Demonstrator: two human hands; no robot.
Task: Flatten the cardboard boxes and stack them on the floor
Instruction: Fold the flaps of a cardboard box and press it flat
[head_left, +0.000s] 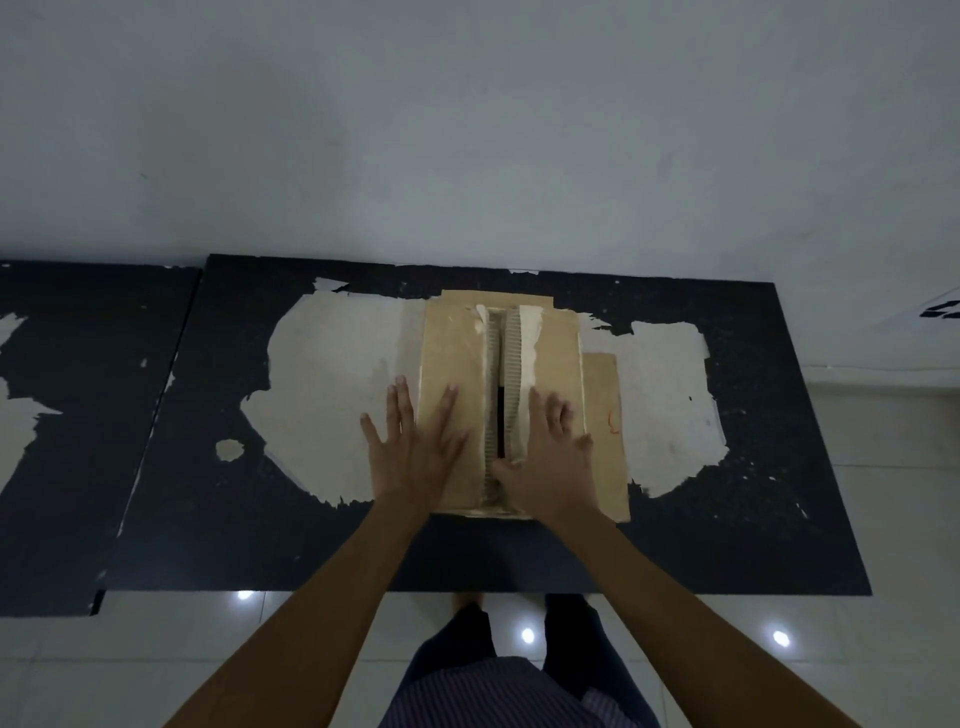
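Item: cardboard box (556, 364), brown, standing on the tabletop (753, 545) directly under both hands. Top flaps closed but not sealed; a narrow dark gap runs down the middle between them, edged with torn pale tape and exposed corrugation. A flat cardboard piece (605, 415) lies beneath the box, showing just beyond its right side and far edge.

Left hand (415, 447): fingers straight and spread, palm down on the left top flap, outer fingers reaching past the box's left edge. Grips nothing.

Right hand (545, 457): fingers extended, palm flat on the right top flap, thumb lying at the near end of the central gap. Grips nothing.

The two hands sit apart, one on each side of the gap.

Tabletop: black surface, coating peeled away in large pale patches left and right of the hands.

Second black panel (78, 415): adjoins well to the left of the left hand.

White tiled floor (311, 639): below the forearms, with bright light reflections.

White wall (467, 130): beyond the box.
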